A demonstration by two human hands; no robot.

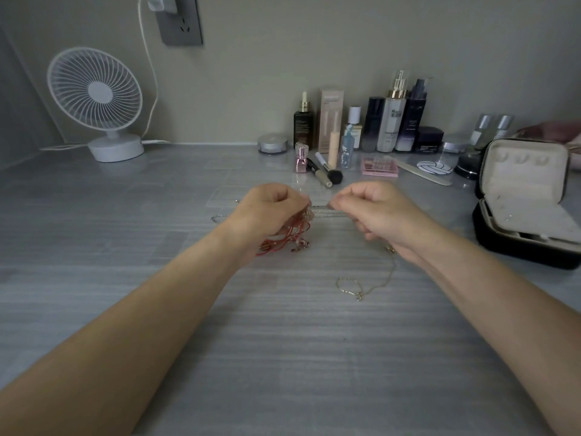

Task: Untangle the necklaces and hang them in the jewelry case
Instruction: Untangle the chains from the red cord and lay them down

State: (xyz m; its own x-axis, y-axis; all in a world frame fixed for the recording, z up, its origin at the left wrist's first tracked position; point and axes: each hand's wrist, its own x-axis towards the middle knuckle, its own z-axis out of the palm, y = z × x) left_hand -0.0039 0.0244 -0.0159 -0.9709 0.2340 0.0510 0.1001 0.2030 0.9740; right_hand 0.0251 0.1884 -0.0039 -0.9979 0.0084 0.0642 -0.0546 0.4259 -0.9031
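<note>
Both hands pinch a silver chain (327, 211) with curled fingers, stretching it taut between them above the middle of the table (283, 357). The left hand (270, 212) grips one end of that stretch, and a red cord tangle (283, 239) with small metal charms hangs bunched beneath its palm, reaching the surface. A short loose end of silver chain shows on the surface just left of the left wrist. The right hand (374, 212) holds the other end of the stretch; how its fingertips lie is hidden behind the knuckles. A thin gold chain (372, 286) trails from under the right wrist and curls into a small loop on the surface nearer the front edge.

At the right edge the jewelry case (525, 196) stands open, its pale lid upright with three hooks near the top, no necklace hanging there. Along the back edge stand bottles and boxes of cosmetics (393, 121), with a makeup brush (330, 173), a pink palette (379, 166) and a nail file (421, 175) lying before them. A white fan (94, 99) sits toward the back left corner, its cable running up to a wall socket (180, 23).
</note>
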